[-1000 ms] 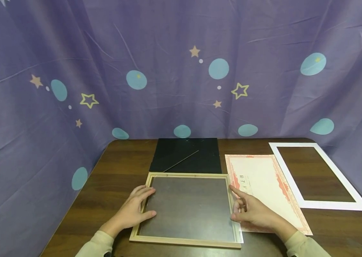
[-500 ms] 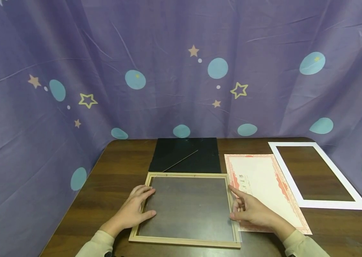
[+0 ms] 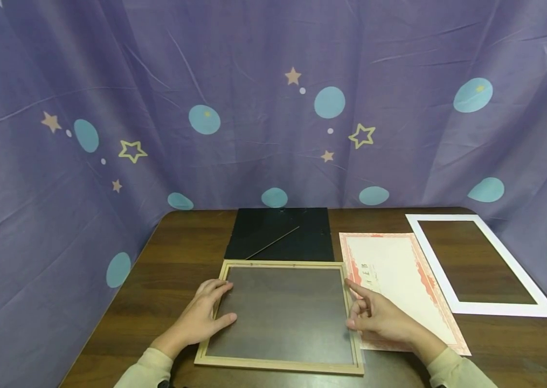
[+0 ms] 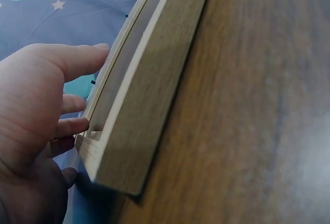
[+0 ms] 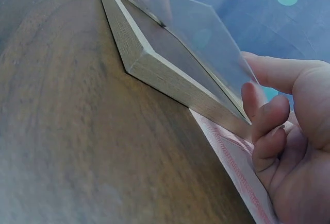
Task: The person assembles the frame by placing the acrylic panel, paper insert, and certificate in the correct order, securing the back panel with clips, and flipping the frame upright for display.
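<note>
A light wooden picture frame (image 3: pixel 278 364) lies flat on the table, its recess facing up. Over it sits a clear sheet (image 5: pixel 193 15), tilted with its right side above the rim in the right wrist view. My right hand (image 3: pixel 382 318) pinches that sheet's right edge, thumb on one side and bent fingers on the other. At the opposite side, my left hand (image 3: pixel 200 315) rests by the frame's left rail, thumb and fingers extended over it. The left wrist view shows its thumb (image 4: pixel 87 62) along the rail; whether it touches the sheet, I cannot tell.
A black backing board (image 3: pixel 258 226) with a thin stick (image 3: pixel 273 242) on it lies behind the frame. To the right are a red-bordered certificate (image 3: pixel 399 269) and a white mat border (image 3: pixel 496 309). A purple curtain (image 3: pixel 254 81) surrounds the wooden table (image 3: pixel 132 302).
The clear sheet's right edge has shifted slightly left, nearer the frame's right rail. Both hands have barely moved; the frame stays in place.
</note>
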Motion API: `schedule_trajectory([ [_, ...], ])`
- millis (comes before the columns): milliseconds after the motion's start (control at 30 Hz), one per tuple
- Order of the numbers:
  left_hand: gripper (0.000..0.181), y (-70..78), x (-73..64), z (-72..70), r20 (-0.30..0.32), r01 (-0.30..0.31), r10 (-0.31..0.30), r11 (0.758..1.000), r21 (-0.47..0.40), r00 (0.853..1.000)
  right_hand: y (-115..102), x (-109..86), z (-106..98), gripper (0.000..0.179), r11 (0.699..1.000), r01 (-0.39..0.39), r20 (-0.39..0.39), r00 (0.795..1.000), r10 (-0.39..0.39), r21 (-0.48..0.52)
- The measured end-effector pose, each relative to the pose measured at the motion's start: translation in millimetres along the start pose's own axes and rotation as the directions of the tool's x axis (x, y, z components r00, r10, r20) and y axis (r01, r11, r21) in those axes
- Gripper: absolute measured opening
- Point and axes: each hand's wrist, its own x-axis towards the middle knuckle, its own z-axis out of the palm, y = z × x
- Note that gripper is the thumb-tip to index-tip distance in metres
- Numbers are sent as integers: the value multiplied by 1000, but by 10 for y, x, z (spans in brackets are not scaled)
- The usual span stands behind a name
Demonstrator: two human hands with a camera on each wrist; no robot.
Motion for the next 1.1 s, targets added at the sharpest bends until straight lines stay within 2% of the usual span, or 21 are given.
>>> schedule_trajectory([
  [167, 70, 5, 0, 0, -28, -4, 3, 1000, -5, 1000, -8, 5, 0, 93, 1000, -6, -2, 1000, 6, 27],
  [400, 69, -12, -11, 18, -42, -13, 13, 1000, -3, 999, -65, 0, 25, 93, 999, -36, -40, 999, 36, 6],
  [633, 66, -31, -20, 24, -70, -18, 18, 1000, 0, 997, -123, 15, 64, 89, 986, -99, -51, 993, 107, 134],
  [767, 64, -39, -26, 32, -93, -16, 16, 1000, 2, 996, -123, 16, 80, 89, 977, -120, -47, 990, 130, 175],
  [967, 60, -49, -34, 36, -116, -30, 29, 1000, -8, 993, -91, 20, 78, 88, 977, -116, -46, 991, 126, 180],
  [1100, 58, -57, -37, 39, -105, -28, 25, 999, -22, 994, -82, 20, 89, 87, 977, -108, -43, 992, 118, 183],
])
